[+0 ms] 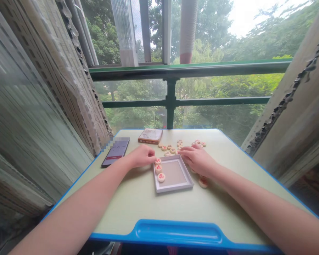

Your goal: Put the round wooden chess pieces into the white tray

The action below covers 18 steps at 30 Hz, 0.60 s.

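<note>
Caution: the left hand (143, 156) curls its fingers at the tray (174, 189), the right hand (198, 159) bends close-set fingers by loose discs (172, 150) — grip on either side indeterminable — so a knuckle bump could displace the three discs inside (158, 169).

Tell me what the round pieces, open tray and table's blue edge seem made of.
Round pieces: perhaps smooth wood or plastic, judging by even, pale surfaces.
Open tray: perhaps matte cardboard or plastic, being thin and straight-sided.
Blue edge: probably glossy plastic, given its moulded shape and shine.
</note>
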Tool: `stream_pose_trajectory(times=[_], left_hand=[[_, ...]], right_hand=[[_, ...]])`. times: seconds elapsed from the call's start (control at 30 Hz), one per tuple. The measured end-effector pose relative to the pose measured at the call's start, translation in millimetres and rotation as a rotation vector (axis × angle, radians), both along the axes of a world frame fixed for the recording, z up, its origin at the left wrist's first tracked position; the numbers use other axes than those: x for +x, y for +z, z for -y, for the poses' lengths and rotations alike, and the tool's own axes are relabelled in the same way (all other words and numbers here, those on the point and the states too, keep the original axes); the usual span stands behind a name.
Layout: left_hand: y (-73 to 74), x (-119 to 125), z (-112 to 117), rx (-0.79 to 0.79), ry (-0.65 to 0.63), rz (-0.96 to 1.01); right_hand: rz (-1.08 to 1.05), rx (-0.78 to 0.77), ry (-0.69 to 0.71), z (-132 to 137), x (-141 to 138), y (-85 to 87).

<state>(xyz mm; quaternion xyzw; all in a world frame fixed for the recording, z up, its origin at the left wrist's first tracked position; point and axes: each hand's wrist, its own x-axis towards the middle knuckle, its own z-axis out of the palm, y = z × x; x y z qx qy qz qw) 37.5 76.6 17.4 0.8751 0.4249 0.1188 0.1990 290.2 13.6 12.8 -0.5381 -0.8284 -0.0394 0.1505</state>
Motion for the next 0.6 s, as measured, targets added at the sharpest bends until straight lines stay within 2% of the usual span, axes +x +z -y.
stream_pose_trajectory(times=[0.1,0.23,0.37,0.47,0.6], left_hand=[[0.5,0,0,0.015,-0.012,0.0],[1.8,0,1,0.012,-0.001,-0.002],[0.6,0,1,0.014,-0.002,-0.002],[-0.3,0,1,0.019,-0.007,0.005],[1.8,0,2,0.017,-0.004,0.007]], right_hand=[[-0.003,-0.01,-0.015,-1,0,0.6],[-0.018,-0.01,-0.137,2,0,9.4],[0.002,-0.153,-0.295,7,0,20.8],[0.055,-0.213,-0.304,10,0,24.3],[0.075,-0.187,-0.282,10,0,22.7]])
